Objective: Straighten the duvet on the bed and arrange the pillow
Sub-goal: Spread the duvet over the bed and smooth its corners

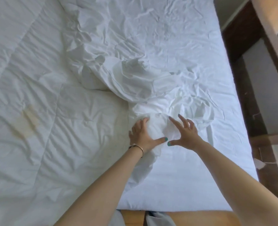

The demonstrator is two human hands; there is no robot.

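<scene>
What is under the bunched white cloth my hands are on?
The bunched white cloth lies on the bed sheet, beside the quilted duvet. The left hand grips it; the right hand hovers spread. Anything beneath the folds is hidden.

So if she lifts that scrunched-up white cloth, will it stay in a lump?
Probably not. The bunched cloth lies in soft creases, so it likely flops and unfolds. It looks thin, so probably light. The left hand grips it; the right hand hovers open.
</scene>
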